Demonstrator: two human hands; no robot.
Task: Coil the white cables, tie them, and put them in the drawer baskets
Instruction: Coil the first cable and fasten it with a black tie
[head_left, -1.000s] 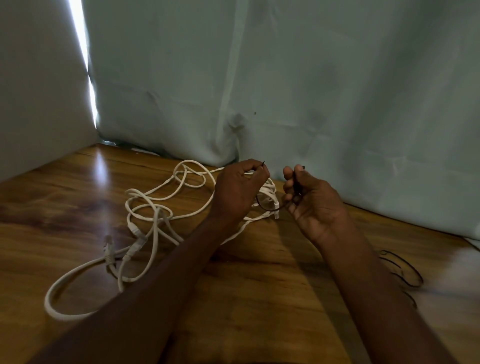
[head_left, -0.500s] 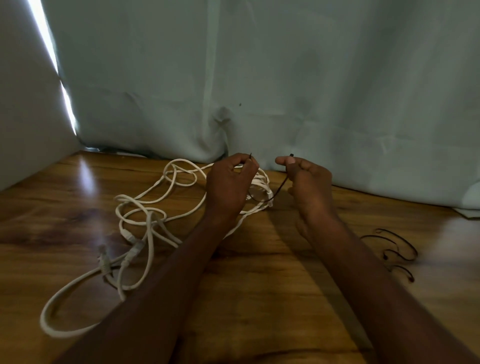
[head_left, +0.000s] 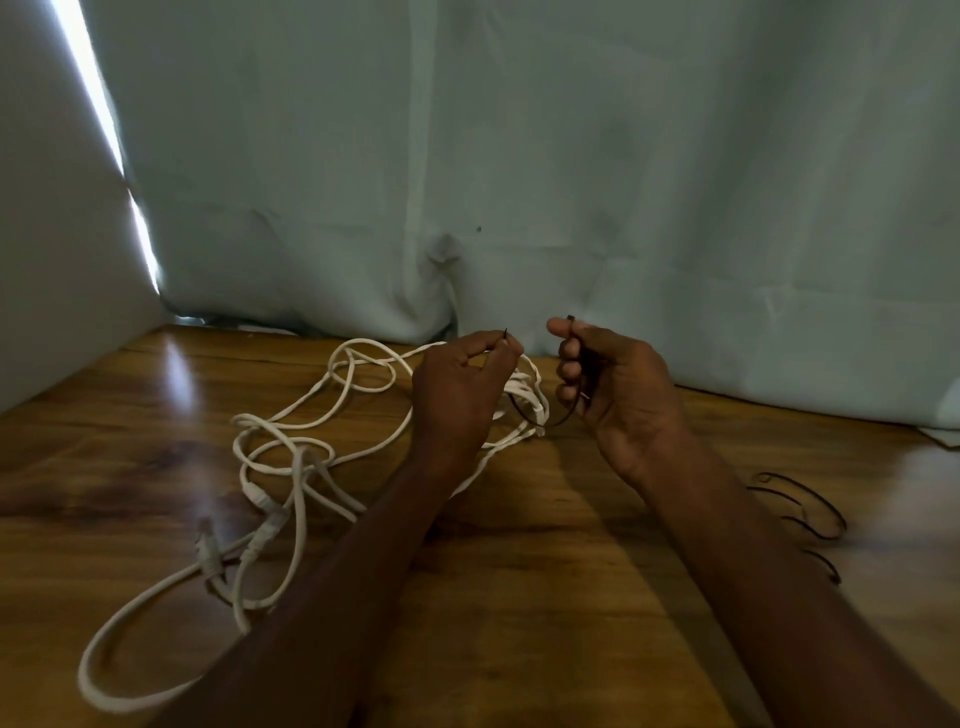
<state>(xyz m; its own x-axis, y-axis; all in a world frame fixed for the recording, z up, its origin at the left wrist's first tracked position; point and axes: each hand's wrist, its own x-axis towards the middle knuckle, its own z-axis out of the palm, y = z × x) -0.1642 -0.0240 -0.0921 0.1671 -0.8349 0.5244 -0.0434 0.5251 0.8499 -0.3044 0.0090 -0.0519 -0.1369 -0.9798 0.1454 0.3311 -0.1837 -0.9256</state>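
A pale curtain (head_left: 519, 156) hangs behind a wooden table (head_left: 519, 571). Loose white cables (head_left: 291, 467) sprawl left of centre. Left hand (head_left: 457, 389) and right hand (head_left: 618, 384) each pinch one end of a thin black tie (head_left: 563, 418). Spare ties (head_left: 810, 509) lie at right.

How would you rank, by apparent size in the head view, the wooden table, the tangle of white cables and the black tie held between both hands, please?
1. Wooden table, largest by far.
2. White cables.
3. Black tie, pinched by left hand and right hand, smallest.
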